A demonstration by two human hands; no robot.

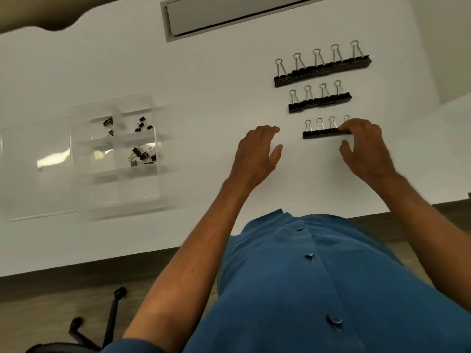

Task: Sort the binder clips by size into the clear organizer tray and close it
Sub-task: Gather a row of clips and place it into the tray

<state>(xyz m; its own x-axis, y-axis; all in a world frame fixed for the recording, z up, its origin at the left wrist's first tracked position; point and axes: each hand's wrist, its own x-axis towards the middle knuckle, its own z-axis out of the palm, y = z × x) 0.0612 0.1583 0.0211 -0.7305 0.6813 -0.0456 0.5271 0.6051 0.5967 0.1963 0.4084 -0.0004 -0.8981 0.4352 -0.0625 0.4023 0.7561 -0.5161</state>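
Observation:
Three rows of black binder clips with silver handles lie on the white table at the right: large clips (322, 68) at the back, medium clips (319, 101) in the middle, smaller clips (321, 133) nearest me. My right hand (364, 149) touches the right end of the nearest row, fingertips on the last clip. My left hand (257, 151) hovers open just left of that row, holding nothing. The clear organizer tray (84, 159) sits at the left with its lid open; three of its compartments hold tiny clips (142, 155).
A grey recessed panel (237, 14) is set into the table at the back. The table's front edge runs close to my blue shirt. A black office chair base (102, 329) stands on the floor at the lower left.

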